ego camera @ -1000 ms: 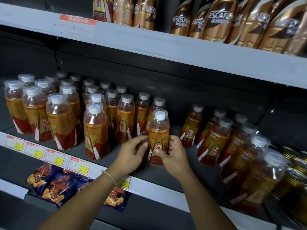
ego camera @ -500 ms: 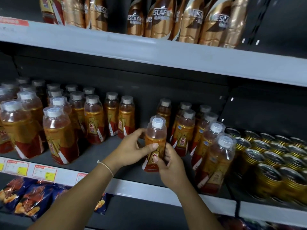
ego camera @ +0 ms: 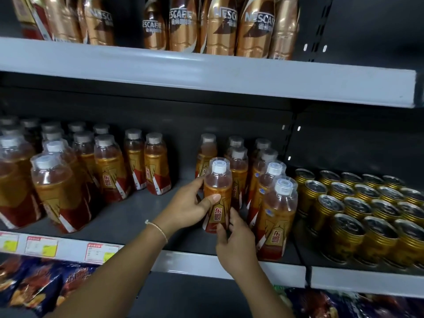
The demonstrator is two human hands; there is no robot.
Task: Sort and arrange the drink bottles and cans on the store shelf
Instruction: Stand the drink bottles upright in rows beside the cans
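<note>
An upright amber drink bottle (ego camera: pixel 217 191) with a white cap and a red-gold label stands on the dark middle shelf (ego camera: pixel 128 212). My left hand (ego camera: pixel 188 206) grips its left side, thumb across the front. My right hand (ego camera: pixel 236 242) holds its lower right side, fingers curled at the base. Right beside it stands a group of matching bottles (ego camera: pixel 276 216). More of the same bottles (ego camera: pixel 107 171) fill the shelf's left part.
Several gold cans (ego camera: pixel 358 216) sit packed at the right of the middle shelf. Gold coffee bottles (ego camera: pixel 220 26) line the upper shelf (ego camera: pixel 206 72). Price tags (ego camera: pixel 41 246) hang on the shelf's front edge. Snack packets (ego camera: pixel 34 288) lie below. A bare gap lies left of the held bottle.
Both hands have carried the bottle rightwards along the shelf, away from the left rows and up against the group beside the cans. The view has turned right.
</note>
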